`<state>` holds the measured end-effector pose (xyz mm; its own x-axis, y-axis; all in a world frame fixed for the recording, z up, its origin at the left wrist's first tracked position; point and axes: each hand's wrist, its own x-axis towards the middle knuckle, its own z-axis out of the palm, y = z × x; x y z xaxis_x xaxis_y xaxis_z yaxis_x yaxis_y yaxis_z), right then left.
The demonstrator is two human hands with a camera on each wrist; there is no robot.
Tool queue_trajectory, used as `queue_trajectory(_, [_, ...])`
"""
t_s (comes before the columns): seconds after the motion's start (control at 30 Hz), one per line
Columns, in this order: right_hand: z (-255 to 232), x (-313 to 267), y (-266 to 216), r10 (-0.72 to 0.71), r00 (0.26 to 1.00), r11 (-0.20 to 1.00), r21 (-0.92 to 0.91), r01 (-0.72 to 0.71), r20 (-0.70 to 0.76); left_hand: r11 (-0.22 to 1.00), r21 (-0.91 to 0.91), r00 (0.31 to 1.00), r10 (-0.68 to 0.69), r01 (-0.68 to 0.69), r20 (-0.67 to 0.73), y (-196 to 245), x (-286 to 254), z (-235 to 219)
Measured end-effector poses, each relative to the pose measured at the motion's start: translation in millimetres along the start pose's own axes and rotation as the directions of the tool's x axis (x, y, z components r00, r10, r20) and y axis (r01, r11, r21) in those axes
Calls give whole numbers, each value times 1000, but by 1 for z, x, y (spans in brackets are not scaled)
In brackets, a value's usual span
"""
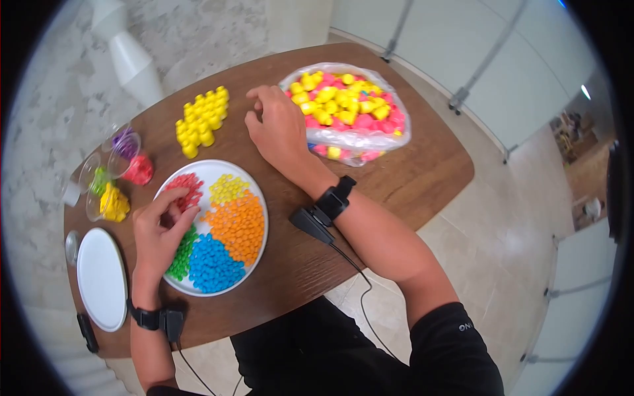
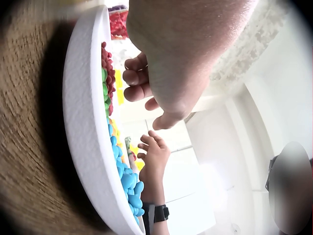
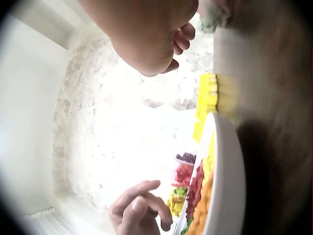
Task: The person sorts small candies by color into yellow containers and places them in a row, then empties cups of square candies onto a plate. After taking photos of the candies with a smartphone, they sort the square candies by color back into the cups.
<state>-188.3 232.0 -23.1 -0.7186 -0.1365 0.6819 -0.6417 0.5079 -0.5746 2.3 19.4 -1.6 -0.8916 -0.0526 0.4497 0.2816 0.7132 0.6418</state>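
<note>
A round white plate [image 1: 265,228] bears small glossy candy-like pieces grouped by colour: red [image 1: 191,187], yellow [image 1: 228,189], orange [image 1: 239,228], blue [image 1: 214,264] and green [image 1: 180,261]. Over the plate's left side is my left hand [image 1: 155,231], fingers bent loosely near the red pieces. The right wrist view shows its thumb and forefinger apart, with nothing visible between them. My right hand [image 1: 282,129] hovers over the table beyond the plate, loosely curled and holding nothing visible. It is between a block of yellow knobbed pieces [image 1: 203,117] and an opened plastic bag [image 1: 399,122].
Yellow and pink pieces [image 1: 350,105] fill the bag. At the table's left, clear cups lie tipped beside purple, red [image 1: 139,170], green and yellow pieces [image 1: 114,203]. A bare white oval plate [image 1: 101,280] sits near the left edge, with a black object [image 1: 87,332] below it.
</note>
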Motion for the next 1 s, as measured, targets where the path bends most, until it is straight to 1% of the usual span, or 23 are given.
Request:
queue_trajectory(0.03, [5, -5, -3, -11, 1000, 999, 31, 10, 24, 999, 21, 999, -28, 29, -19, 0, 1, 1])
queue_trajectory(0.1, [14, -11, -10, -181, 978, 983, 0, 182, 102, 1000, 0, 1000, 13, -13, -15, -2, 1, -1])
queue_trajectory(0.13, [15, -12, -13, -178, 968, 984, 37, 174, 176, 999, 29, 999, -21, 22, -37, 1, 0, -3])
queue_trajectory(0.17, [19, -12, -7, -268, 945, 963, 37, 266, 186, 999, 25, 999, -28, 28, -26, 4, 1, -3])
queue_trajectory(0.23, [23, -15, -5, -346, 907, 934, -9, 358, 240, 999, 14, 999, -36, 37, -18, 3, 1, -6])
queue_trajectory(0.3, [29, -15, -2, -383, 882, 918, 5, 397, 275, 999, 14, 999, 33, -33, -2, 2, 2, -4])
queue_trajectory(0.33, [31, -15, -1, -415, 859, 903, 17, 430, 301, 999, 8, 999, 33, -33, -2, 2, 2, -3])
queue_trajectory(0.37, [34, -16, 0, -414, 859, 903, 14, 430, 303, 1000, 16, 1000, 24, -24, 2, 2, 1, -4])
queue_trajectory(0.43, [37, -16, 0, -451, 825, 891, 120, 437, 340, 1000, 16, 1000, 25, -26, 12, 2, -1, -8])
queue_trajectory(0.5, [44, -16, 5, -609, 728, 786, 115, 608, 315, 998, 49, 999, -30, 28, 41, 1, -4, -10])
queue_trajectory(0.53, [51, -18, 2, -584, 739, 803, 105, 587, 336, 999, 34, 1000, -20, 20, 1, -5, -8, -9])
queue_trajectory(0.57, [68, -23, 1, -558, 793, 830, 135, 542, 244, 994, 72, 996, -87, 85, 24, -5, -11, -13])
queue_trajectory(0.6, [69, -26, 0, -488, 801, 871, 130, 474, 348, 987, -11, 987, -157, 158, 26, -8, -12, -11])
queue_trajectory(0.63, [70, -23, 0, -480, 780, 871, 112, 478, 402, 999, 33, 999, -36, 37, -21, -28, -13, -8])
queue_trajectory(0.67, [74, -23, -1, -468, 819, 883, 143, 447, 332, 989, -33, 989, -140, 142, 42, -42, -12, -11])
queue_trajectory(0.7, [74, -24, 0, -530, 799, 848, 169, 502, 283, 993, -22, 993, -115, 116, 21, -56, -11, -11])
queue_trajectory(0.73, [69, -24, -10, -457, 836, 889, 164, 427, 303, 992, -21, 992, -124, 125, 30, -52, -9, -14])
queue_trajectory(0.77, [68, -25, -17, -393, 863, 918, 186, 349, 319, 996, -15, 992, -89, 90, 90, -36, -5, -17])
queue_trajectory(0.8, [70, -27, -18, -388, 869, 921, 168, 352, 308, 998, -14, 987, -52, 55, 149, -20, -2, -22])
queue_trajectory(0.83, [75, -27, -19, -381, 876, 924, 151, 351, 297, 993, -30, 965, -108, 118, 238, 12, 2, -25])
queue_trajectory(0.9, [91, -29, -16, -370, 885, 929, 132, 346, 282, 990, -66, 967, -107, 125, 232, 1, 1, -24])
queue_trajectory(0.97, [99, -32, -7, -352, 919, 936, 82, 343, 179, 985, -95, 967, -116, 141, 227, 2, 0, -22])
queue_trajectory(1.0, [94, -32, -8, -351, 920, 936, 80, 342, 177, 978, -121, 965, -141, 171, 223, 2, -1, -22])
